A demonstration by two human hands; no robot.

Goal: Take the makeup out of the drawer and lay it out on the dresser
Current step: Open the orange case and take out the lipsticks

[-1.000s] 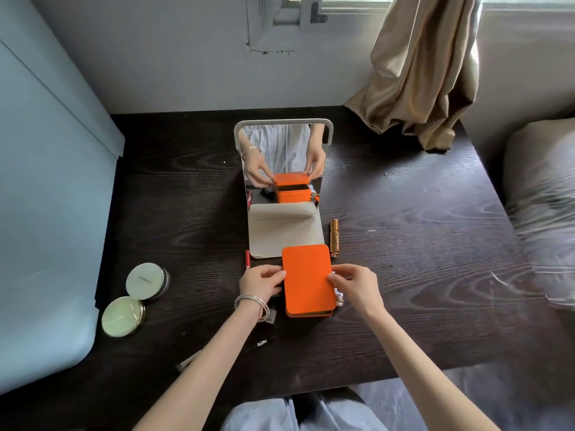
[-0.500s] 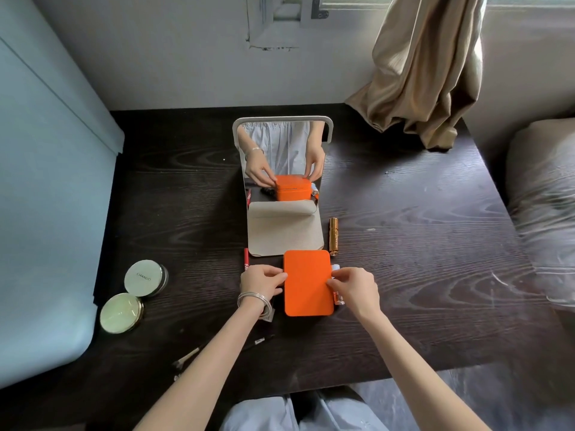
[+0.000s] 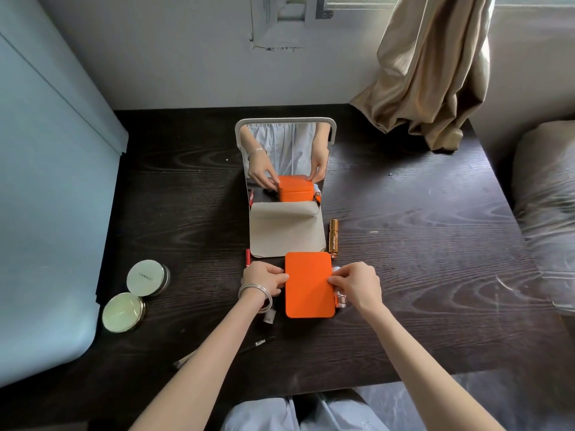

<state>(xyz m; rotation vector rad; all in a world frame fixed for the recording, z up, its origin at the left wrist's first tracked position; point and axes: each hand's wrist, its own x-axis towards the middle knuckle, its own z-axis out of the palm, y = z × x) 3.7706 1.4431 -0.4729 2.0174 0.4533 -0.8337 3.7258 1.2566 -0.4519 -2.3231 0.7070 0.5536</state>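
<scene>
Both hands hold the orange box (image 3: 309,284) by its long sides: the left hand (image 3: 264,279), with silver bangles (image 3: 253,290) at the wrist, curls its fingers against the box's left edge, and the right hand (image 3: 357,283) pinches the right edge with thumb and fingertips. That box sits closed on the dark wooden surface (image 3: 435,244), just in front of the standing mirror (image 3: 284,160), whose beige base flap (image 3: 287,231) touches the box's far edge. Right of the flap lies a gold tube (image 3: 334,234), and a clear little bottle (image 3: 339,299) shows at the box's right side under the right hand. Left of the flap lies a thin red stick (image 3: 248,258). Well to the left of the box rest two round compacts (image 3: 137,293), touching each other. Nearer the person than the box lie a few slim tools (image 3: 258,343), too small to identify. A beige curtain (image 3: 432,66) hangs behind the mirror to the right.
</scene>
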